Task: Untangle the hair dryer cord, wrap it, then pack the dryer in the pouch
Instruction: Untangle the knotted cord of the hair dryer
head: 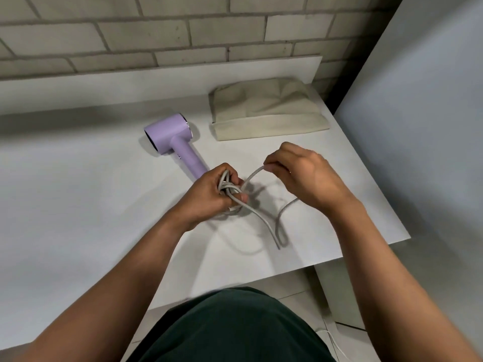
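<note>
We grip the bundled cord [230,190] in our left hand [209,197] while our right hand [300,176] pinches one strand (dryer [175,141] lying just beyond the left hand, handle toward it).

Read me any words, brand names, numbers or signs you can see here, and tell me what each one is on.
None can be read.
Lilac plastic hair dryer: no brand or label shows.
Beige fabric pouch: plain, no print.
Grey cord, held by the left hand and right hand: no markings visible.
</note>
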The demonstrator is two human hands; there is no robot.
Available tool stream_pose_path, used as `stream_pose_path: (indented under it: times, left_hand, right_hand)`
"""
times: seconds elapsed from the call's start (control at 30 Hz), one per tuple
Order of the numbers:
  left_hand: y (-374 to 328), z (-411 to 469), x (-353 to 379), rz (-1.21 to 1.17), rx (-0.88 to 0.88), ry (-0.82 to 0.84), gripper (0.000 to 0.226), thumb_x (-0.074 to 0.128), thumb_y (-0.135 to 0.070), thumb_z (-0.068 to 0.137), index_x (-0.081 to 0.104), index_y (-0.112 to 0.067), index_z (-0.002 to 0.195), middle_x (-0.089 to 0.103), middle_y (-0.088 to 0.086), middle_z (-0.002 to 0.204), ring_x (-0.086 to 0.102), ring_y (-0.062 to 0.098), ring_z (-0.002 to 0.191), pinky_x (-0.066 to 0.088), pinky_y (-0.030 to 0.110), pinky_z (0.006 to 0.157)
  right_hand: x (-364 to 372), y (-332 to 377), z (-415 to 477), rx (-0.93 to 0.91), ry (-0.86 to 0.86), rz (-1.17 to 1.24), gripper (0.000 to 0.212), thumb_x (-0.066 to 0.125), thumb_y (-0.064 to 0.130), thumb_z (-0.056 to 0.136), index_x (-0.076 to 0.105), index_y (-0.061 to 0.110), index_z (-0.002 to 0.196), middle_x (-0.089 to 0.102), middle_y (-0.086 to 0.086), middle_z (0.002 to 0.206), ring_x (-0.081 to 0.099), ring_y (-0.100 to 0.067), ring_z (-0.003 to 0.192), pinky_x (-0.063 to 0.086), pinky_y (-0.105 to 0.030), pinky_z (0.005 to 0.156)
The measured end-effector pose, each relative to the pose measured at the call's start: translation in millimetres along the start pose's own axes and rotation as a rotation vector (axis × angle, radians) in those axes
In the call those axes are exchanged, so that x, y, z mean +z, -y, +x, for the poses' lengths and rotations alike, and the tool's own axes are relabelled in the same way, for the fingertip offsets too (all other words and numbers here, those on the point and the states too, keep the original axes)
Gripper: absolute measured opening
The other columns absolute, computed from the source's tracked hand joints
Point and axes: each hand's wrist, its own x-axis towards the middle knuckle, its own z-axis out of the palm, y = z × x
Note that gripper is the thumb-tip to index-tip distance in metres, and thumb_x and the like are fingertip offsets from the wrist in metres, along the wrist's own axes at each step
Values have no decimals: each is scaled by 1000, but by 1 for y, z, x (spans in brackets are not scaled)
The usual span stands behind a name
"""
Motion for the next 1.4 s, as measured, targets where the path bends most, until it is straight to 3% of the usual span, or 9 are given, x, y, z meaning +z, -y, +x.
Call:
stream_pose_path:
  times: [0.2, 0.4, 0.57, 0.67, 0.83, 0.97, 1.1, 1.2, 1.4]
  left_hand:
    - [1, -3, 3, 3, -12, -37, 29, 66, 8, 78, 53, -5, 100, 75, 12, 92, 73, 22, 86, 54, 41, 78]
    - [1, 4, 6, 28, 3, -127, 28, 76, 0, 88, 58, -17, 100, 76, 9, 94, 75, 26, 86, 57, 42, 68]
    - [-4, 2, 10, -5, -4, -49, 38, 80, 3, 84, 64, -21, 109, 73, 6, 105, 74, 25, 87, 61, 48, 81]
    - [-7, 0, 11, -40, -1, 15, 54, 82, 7, 79, 61, -24, 118, 66, 10, 108, 65, 32, 83, 62, 56, 82]
    - [-11, 0, 9, -1, -8, 63, 66, 69, 4, 74, 50, -25, 130, 65, -1, 111, 53, 15, 81, 51, 36, 68]
    - [-13, -1, 11, -41, -29, 25, 55, 60, 8, 80, 54, -19, 127, 68, -2, 109, 59, 13, 87, 50, 24, 70]
    - [-11, -3, 9, -56, -35, -41, 48, 56, -2, 73, 58, -17, 119, 73, 3, 111, 63, 16, 94, 51, 29, 76]
    - [-12, -5, 10, -48, -12, -86, 47, 55, -2, 72, 61, -19, 116, 71, 4, 115, 62, 16, 95, 50, 32, 76]
    - [-11, -3, 7, -14, 49, -192, 60, 59, 7, 79, 69, -31, 124, 58, -1, 103, 56, 20, 83, 54, 28, 71]
  right_hand:
    - [-19, -12, -2, 114, -348, 206, 16, 58, 20, 106, 67, 7, 108, 69, 3, 105, 58, -5, 92, 42, -11, 80]
    - [-7, -47, -15, 191, -270, 123, 14, 57, 27, 105, 69, 21, 108, 69, 4, 104, 65, -21, 95, 53, -42, 78]
    - [10, -74, -28, 325, -136, 224, 15, 60, 28, 105, 73, 24, 109, 65, 2, 99, 60, -14, 93, 45, -21, 81]
    - [25, -90, -30, 413, -34, 140, 16, 58, 31, 105, 73, 26, 110, 61, 3, 99, 60, -21, 94, 51, -39, 83]
    - [41, -106, -25, 497, 99, -90, 22, 52, 26, 106, 72, 21, 112, 61, -5, 106, 61, -36, 97, 54, -45, 79]
    - [50, -102, -23, 509, 135, -324, 31, 58, 25, 102, 66, 17, 131, 59, -9, 135, 52, -39, 124, 40, -55, 104]
    - [40, -47, -27, 392, -6, 13, 24, 61, 30, 101, 73, 16, 116, 72, -5, 115, 64, -33, 106, 52, -46, 89]
    - [25, 17, -35, 481, 253, 487, 43, 59, 56, 99, 74, 19, 84, 75, 3, 81, 70, -17, 81, 55, -35, 76]
    - [36, 56, -49, 544, 289, 863, 25, 77, 36, 93, 73, 17, 78, 73, 0, 80, 71, -16, 60, 52, -28, 69]
